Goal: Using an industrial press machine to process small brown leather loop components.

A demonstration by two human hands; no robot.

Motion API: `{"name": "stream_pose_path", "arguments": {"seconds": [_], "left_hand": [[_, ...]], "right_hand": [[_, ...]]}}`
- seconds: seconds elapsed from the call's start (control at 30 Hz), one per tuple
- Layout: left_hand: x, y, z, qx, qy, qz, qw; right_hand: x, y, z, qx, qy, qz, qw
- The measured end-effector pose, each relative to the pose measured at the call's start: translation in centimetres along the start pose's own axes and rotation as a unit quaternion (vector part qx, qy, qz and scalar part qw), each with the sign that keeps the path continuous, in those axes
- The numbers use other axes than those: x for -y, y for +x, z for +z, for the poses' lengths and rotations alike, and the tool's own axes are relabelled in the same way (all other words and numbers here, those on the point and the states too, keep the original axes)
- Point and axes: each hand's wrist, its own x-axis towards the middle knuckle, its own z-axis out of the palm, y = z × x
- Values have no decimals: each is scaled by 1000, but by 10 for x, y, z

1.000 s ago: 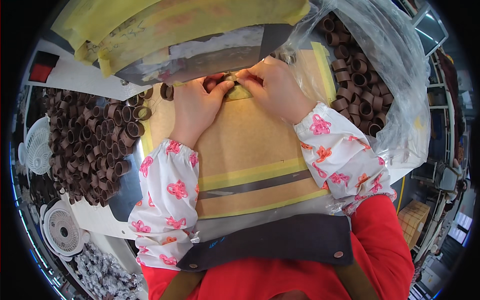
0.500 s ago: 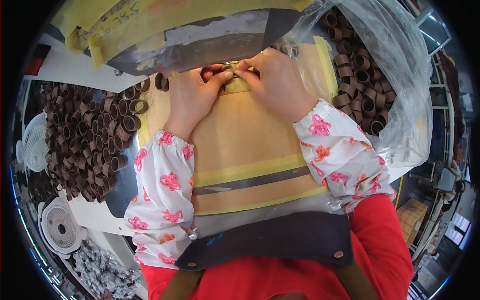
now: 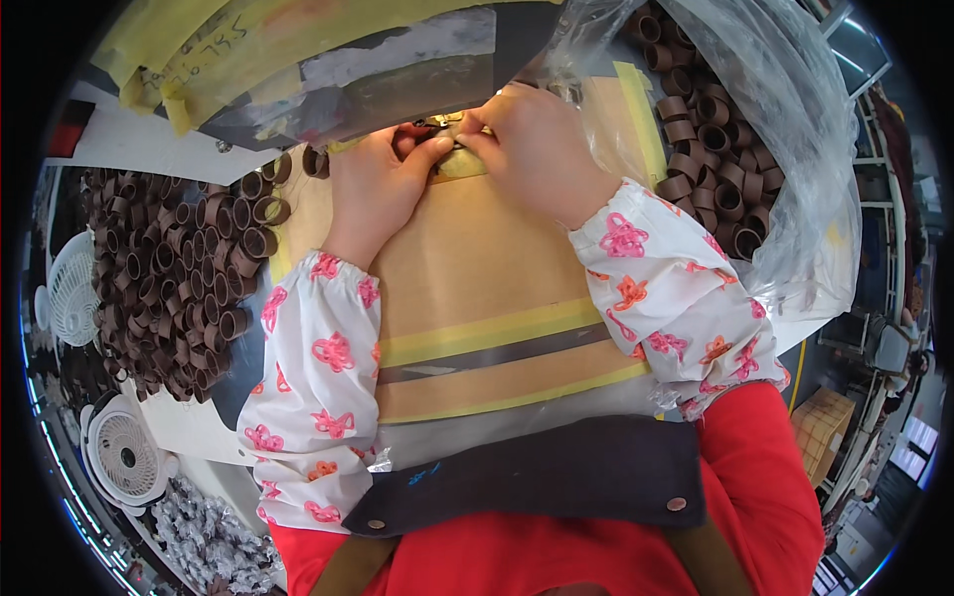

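Both hands meet at a lit spot under the overhanging head of a machine (image 3: 397, 70), which looks like a sewing machine. My left hand (image 3: 383, 179) is closed, thumb and fingers pinched together beside a small metal part (image 3: 444, 120). Close by on the other side, my right hand (image 3: 532, 144) is also closed in a pinch, its fingertips almost touching the left thumb. Whatever they hold is small and mostly covered by the fingers. Beneath them lies a tan work surface (image 3: 477, 238) edged with yellow tape.
Many short brown rings (image 3: 179, 278) are heaped at the left. More brown rings (image 3: 715, 139) lie at the right, beside a clear plastic bag (image 3: 810, 199). A white fan (image 3: 124, 452) stands at lower left, near silvery wrapped pieces (image 3: 214, 536). A cardboard box (image 3: 823, 432) is at far right.
The right hand and its sleeve have shifted slightly left and upward. The left hand has moved a little left. Both stay pinched at the lit spot; the whole view has shifted slightly.
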Motion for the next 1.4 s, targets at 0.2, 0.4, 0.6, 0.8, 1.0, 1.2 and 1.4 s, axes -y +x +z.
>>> {"name": "stream_pose_path", "arguments": {"seconds": [0.2, 0.4, 0.6, 0.8, 1.0, 1.2, 1.4], "left_hand": [[5, -2, 3, -14, -36, -10, 999], [-10, -2, 1, -17, 32, 36, 999], [-13, -3, 1, -51, 76, 83, 992], [-13, -32, -16, 48, 114, 175, 977], [-19, -34, -4, 67, 31, 165, 984], [-21, -33, -13, 25, -47, 173, 983], [-22, -25, -6, 67, 35, 337, 939]], "right_hand": [[4, 0, 0, 4, 13, -21, 1000], [-2, -3, 4, -29, 15, -32, 999], [-9, -5, 10, -54, 80, -59, 994], [6, -30, -6, 41, 157, -43, 986], [23, -36, -15, 41, 208, 92, 973], [10, -25, -7, 121, 352, 103, 922], [49, -54, -27, 172, 197, -121, 957]]}}
